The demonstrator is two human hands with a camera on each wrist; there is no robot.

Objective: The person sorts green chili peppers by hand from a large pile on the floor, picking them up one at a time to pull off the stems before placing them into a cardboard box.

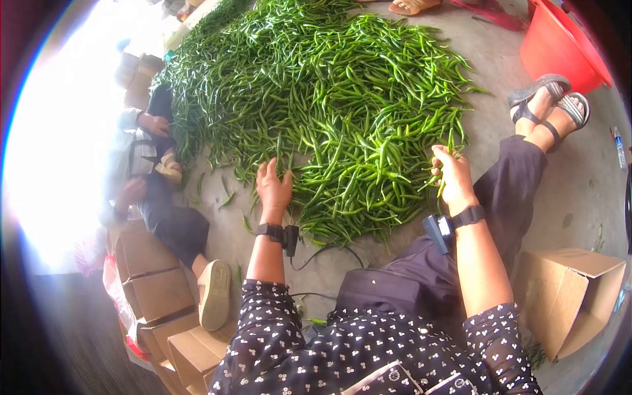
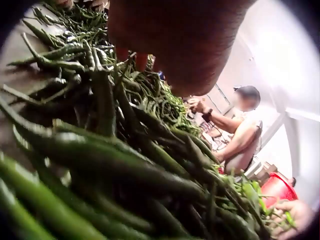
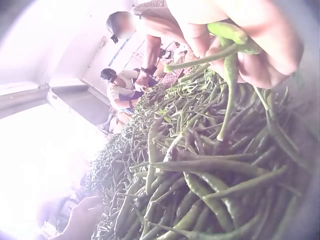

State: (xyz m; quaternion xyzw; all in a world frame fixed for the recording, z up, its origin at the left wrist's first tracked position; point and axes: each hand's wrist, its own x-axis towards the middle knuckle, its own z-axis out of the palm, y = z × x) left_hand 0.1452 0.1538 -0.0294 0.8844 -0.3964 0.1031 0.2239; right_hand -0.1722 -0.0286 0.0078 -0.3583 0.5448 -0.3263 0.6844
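A wide heap of green chillies (image 1: 316, 99) covers the floor. At its near left edge, my left hand (image 1: 274, 187) reaches over the chillies with fingers spread; the left wrist view shows it (image 2: 175, 45) dark and close above them, fingertips partly hidden. My right hand (image 1: 454, 176), at the heap's right edge, has its fingers curled round a few green chillies (image 3: 229, 75), whose stems and tips stick out in the right wrist view.
A red tub (image 1: 565, 46) stands at the upper right, near sandalled feet (image 1: 541, 113). An open cardboard box (image 1: 559, 296) lies at the lower right. Other boxes (image 1: 155, 293) and a seated person's leg (image 1: 174, 217) are on the left. A black cable (image 1: 316, 251) crosses the floor.
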